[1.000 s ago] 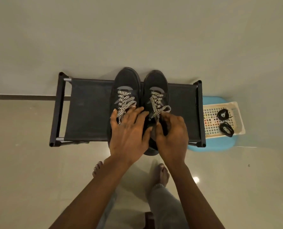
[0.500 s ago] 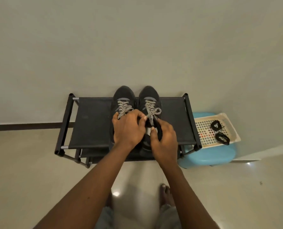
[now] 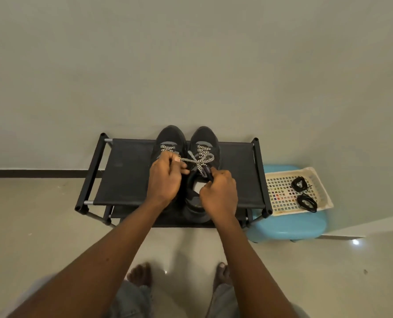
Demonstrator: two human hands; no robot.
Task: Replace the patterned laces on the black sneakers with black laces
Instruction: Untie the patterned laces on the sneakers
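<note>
Two black sneakers stand side by side on a black shoe rack (image 3: 126, 177), toes toward the wall. The left sneaker (image 3: 170, 138) and the right sneaker (image 3: 203, 138) both carry black-and-white patterned laces. My left hand (image 3: 164, 180) pinches one end of the right sneaker's patterned lace (image 3: 200, 160) and holds it stretched out to the left. My right hand (image 3: 218, 191) grips the right sneaker at its tongue and collar. Two coiled black laces (image 3: 305, 196) lie in a cream basket at the right.
The cream basket (image 3: 280, 196) sits on a blue stool (image 3: 289, 226) right of the rack. A pale wall rises behind the rack, with tiled floor in front. My bare feet (image 3: 140, 275) stand on the floor below.
My left hand has taken hold of the right sneaker's lace end and drawn it to the left, loosening the bow. My right hand has shifted onto the tongue. The view has pulled back.
</note>
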